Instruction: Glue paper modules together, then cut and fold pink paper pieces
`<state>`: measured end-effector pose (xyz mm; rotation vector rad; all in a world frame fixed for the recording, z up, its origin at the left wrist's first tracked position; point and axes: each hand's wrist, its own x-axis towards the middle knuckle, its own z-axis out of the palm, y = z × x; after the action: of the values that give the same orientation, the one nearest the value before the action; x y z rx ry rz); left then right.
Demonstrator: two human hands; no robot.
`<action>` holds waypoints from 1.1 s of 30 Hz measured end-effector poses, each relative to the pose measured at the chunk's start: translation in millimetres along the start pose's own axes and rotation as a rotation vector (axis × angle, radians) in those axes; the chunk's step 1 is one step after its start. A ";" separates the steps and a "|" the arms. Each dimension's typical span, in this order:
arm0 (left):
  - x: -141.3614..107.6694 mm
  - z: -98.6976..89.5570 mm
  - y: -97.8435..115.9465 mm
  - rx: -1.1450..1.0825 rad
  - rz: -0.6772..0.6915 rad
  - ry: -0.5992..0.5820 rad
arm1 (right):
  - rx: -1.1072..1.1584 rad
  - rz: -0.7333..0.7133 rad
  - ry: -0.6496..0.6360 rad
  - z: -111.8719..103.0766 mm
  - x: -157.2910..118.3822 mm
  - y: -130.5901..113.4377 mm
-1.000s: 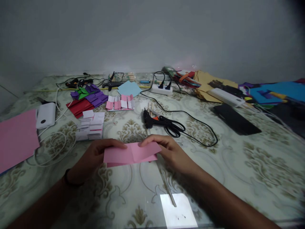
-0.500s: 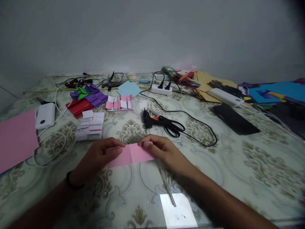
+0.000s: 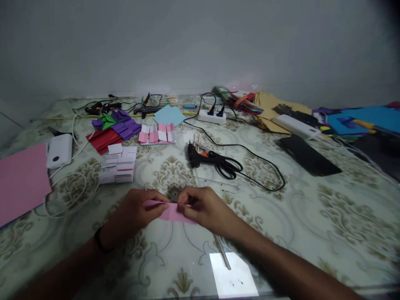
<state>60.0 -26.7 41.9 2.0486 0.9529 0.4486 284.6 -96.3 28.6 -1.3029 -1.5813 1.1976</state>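
We have the pink paper [image 3: 175, 214] pinched in both hands, over the near middle of the desk [image 3: 296, 212]. Our left hand [image 3: 142, 208] grips its left part, thumb on the near side, and our right hand [image 3: 204, 208] grips the right part the same way. The fingertips of the two hands are just apart, near the paper's middle.

A second ago our hands were spread wider and two layers showed, one behind the other. Now they have drawn closer together and come a little nearer to us, and only a narrow pink strip shows between and below the fingers. We take this as a change from spreading the paper to working its far edge, perhaps firming a fold; our fingers cover that edge, so we cannot tell how sharp it is.

Nothing around the hands has been shifted. The glue gun [image 3: 195, 158] and the scissors [image 3: 229, 168] lie beyond our right hand, the white folded pieces [image 3: 118, 166] sit farther left, and larger pink sheets [image 3: 23, 183] lie at the left edge.
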 end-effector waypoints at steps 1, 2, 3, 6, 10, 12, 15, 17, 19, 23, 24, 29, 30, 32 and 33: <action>0.0 1.3 -0.7 -0.001 0.005 -0.001 | -0.016 -0.012 -0.003 1.7 -0.2 0.8; 0.0 2.7 -1.7 -0.002 0.018 -0.001 | -0.028 -0.024 -0.003 3.4 -0.4 1.7; -0.1 4.1 -2.8 -0.001 0.037 -0.004 | -0.036 -0.035 -0.006 5.3 -0.6 2.7; -0.9 9.1 -6.3 -0.014 0.126 0.000 | -0.037 -0.094 0.008 11.6 -1.3 5.4; -3.4 15.3 -8.0 -0.044 0.188 0.034 | -0.039 -0.166 0.039 17.4 -2.2 7.1; -4.6 16.6 -7.3 -0.041 0.184 0.040 | -0.047 -0.179 0.039 17.8 -2.5 6.5; -5.0 13.8 -4.7 -0.058 0.183 0.041 | -0.058 -0.177 0.043 15.3 -2.6 4.0; -4.7 8.2 -2.0 -0.096 0.173 0.042 | -0.051 -0.157 0.042 11.1 -2.5 1.1; -4.3 0.1 1.4 -0.139 0.149 0.055 | -0.045 -0.130 0.040 4.4 -2.3 -2.6; -3.7 -16.9 7.2 -0.167 0.074 0.109 | -0.088 -0.123 0.082 -15.8 -1.5 -10.9; -3.5 -19.9 7.7 -0.164 0.064 0.127 | -0.096 -0.123 0.095 -21.1 -1.4 -12.6; -1.3 -20.5 4.4 -0.095 0.109 0.186 | -0.132 -0.195 0.187 -31.6 -0.7 -14.1; -1.0 -18.1 3.2 -0.079 0.136 0.180 | -0.150 -0.221 0.196 -29.5 -0.6 -12.9; -1.0 -12.6 1.1 -0.060 0.191 0.149 | -0.192 -0.280 0.188 -22.1 -0.2 -9.6; -1.2 -10.1 0.2 -0.056 0.218 0.133 | -0.211 -0.314 0.174 -17.6 0.0 -7.7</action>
<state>53.3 -22.5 48.2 2.1013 0.7869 0.7274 299.1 -93.2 40.9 -1.1959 -1.7396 0.7224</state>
